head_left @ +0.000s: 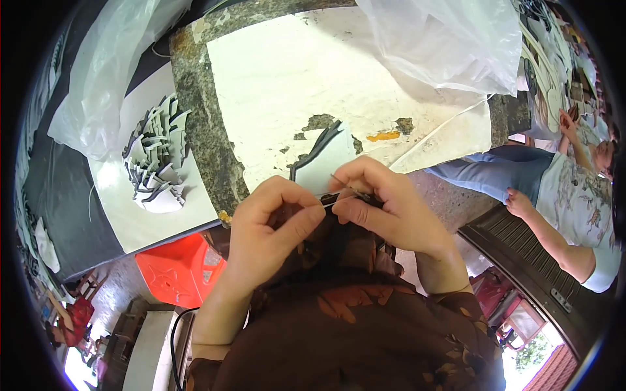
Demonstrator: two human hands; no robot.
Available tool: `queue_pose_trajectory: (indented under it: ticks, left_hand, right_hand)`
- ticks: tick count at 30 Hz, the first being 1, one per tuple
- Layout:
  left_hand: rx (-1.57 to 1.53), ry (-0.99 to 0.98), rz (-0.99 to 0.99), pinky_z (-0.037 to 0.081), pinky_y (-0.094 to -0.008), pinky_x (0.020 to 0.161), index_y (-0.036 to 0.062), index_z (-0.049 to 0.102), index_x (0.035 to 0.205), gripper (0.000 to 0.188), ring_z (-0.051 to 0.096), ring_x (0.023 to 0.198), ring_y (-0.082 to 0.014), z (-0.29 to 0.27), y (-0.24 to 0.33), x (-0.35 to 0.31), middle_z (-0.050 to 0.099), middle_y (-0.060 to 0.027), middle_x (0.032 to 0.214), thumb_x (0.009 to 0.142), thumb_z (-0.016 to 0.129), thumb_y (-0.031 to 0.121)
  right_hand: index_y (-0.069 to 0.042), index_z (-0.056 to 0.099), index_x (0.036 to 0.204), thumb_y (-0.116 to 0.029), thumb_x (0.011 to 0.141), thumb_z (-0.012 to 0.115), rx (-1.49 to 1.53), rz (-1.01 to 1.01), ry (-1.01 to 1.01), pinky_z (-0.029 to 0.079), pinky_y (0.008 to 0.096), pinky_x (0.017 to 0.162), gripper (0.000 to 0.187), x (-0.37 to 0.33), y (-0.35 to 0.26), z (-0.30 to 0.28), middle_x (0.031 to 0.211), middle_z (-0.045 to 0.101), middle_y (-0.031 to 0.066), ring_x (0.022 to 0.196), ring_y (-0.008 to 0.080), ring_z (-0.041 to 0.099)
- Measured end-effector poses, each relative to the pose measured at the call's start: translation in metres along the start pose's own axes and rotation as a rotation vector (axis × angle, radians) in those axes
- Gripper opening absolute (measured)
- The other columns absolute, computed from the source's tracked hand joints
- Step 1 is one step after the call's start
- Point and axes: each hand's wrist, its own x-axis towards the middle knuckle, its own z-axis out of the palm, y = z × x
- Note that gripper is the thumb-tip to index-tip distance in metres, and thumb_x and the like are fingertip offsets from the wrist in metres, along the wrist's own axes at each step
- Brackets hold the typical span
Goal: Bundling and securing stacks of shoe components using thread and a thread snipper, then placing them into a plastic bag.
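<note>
Far left I see a crinkled clear plastic bag [98,85] above a heap of grey, curved cut pieces [156,156] on a pale smooth sheet [130,221], with an orange plastic stool [176,270] below. My left hand [270,225] is curled, thumb and forefinger pinching a thin metal needle [339,201]. My right hand [388,205] pinches the needle's other end, fingers closed, just below a flat grey piece [323,163] lying on the white, chipped tabletop [287,78]. Far right stands a person in a patterned shirt [577,195].
</note>
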Motion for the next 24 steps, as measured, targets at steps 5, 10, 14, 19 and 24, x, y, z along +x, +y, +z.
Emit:
queue_pose_trajectory:
  ticks: [5, 10, 14, 19, 24]
  left_hand:
    - [0.751, 0.159, 0.589, 0.046, -0.0318, 0.070, 0.0076, 0.071, 0.098, 0.018, 0.058, 0.077, -0.0195, -0.006, -0.014, 0.003, 0.064, -0.0038, 0.091, 0.081, 0.074, 0.006]
    - [1.039, 0.187, 0.724, 0.042, -0.0380, 0.082, 0.0098, 0.072, 0.108, 0.034, 0.055, 0.095, -0.0250, -0.009, -0.032, 0.001, 0.063, -0.0019, 0.108, 0.074, 0.076, 0.007]
    - [1.069, 0.203, 0.770, 0.041, -0.0372, 0.083, 0.0102, 0.072, 0.112, 0.042, 0.055, 0.096, -0.0234, -0.010, -0.039, 0.001, 0.062, 0.0001, 0.111, 0.071, 0.075, 0.006]
    - [1.074, 0.212, 0.786, 0.041, -0.0365, 0.083, 0.0103, 0.072, 0.112, 0.040, 0.055, 0.095, -0.0220, -0.010, -0.039, 0.002, 0.062, 0.0003, 0.112, 0.072, 0.075, 0.005]
    - [1.071, 0.210, 0.788, 0.041, -0.0359, 0.083, 0.0102, 0.072, 0.112, 0.041, 0.055, 0.095, -0.0213, -0.010, -0.038, 0.002, 0.062, 0.0006, 0.111, 0.071, 0.074, 0.004]
  right_hand:
    - [-0.002, 0.064, 0.096, -0.005, 0.090, 0.069, -0.023, 0.011, 0.067, 0.044, 0.0239, 0.069, 0.008, 0.012, 0.006, 0.000, 0.085, 0.058, -0.0010, 0.077, 0.0085, 0.054]
    - [-0.002, 0.065, 0.094, -0.005, 0.086, 0.070, -0.271, -0.266, 0.058, 0.043, 0.0291, 0.066, 0.009, 0.017, 0.003, 0.013, 0.078, 0.055, 0.0047, 0.073, 0.0173, 0.054]
    - [-0.002, 0.064, 0.092, -0.009, 0.084, 0.071, -0.403, -0.223, 0.154, 0.043, 0.0312, 0.065, 0.013, 0.029, 0.005, 0.011, 0.079, 0.056, 0.0074, 0.071, 0.0211, 0.055]
    - [-0.002, 0.062, 0.088, -0.014, 0.084, 0.070, -0.573, -0.216, 0.251, 0.043, 0.0343, 0.064, 0.014, 0.043, 0.009, 0.012, 0.077, 0.056, 0.0107, 0.071, 0.0263, 0.056]
    - [-0.001, 0.061, 0.085, -0.016, 0.084, 0.068, -0.615, -0.205, 0.257, 0.043, 0.0354, 0.063, 0.016, 0.046, 0.007, 0.013, 0.076, 0.056, 0.0119, 0.071, 0.0277, 0.056]
